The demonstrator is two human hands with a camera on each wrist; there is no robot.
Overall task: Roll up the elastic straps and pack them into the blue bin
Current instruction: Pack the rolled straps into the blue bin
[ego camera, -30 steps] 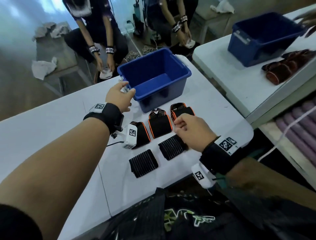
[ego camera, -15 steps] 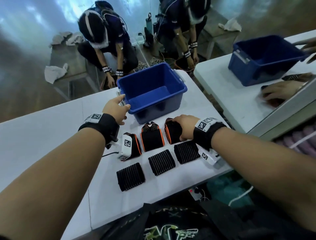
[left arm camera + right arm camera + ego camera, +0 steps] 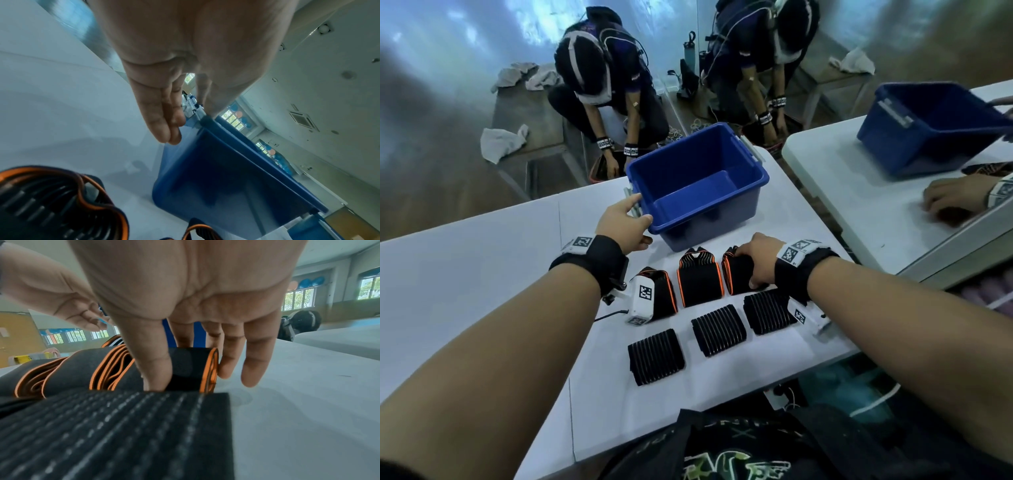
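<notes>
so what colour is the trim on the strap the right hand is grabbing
Orange trim on a black strap, clearest in the right wrist view.

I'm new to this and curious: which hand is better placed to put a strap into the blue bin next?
The right hand: its fingers grip the rightmost orange-edged strap. The left hand only touches a corner of the blue bin, holding no strap.
</notes>
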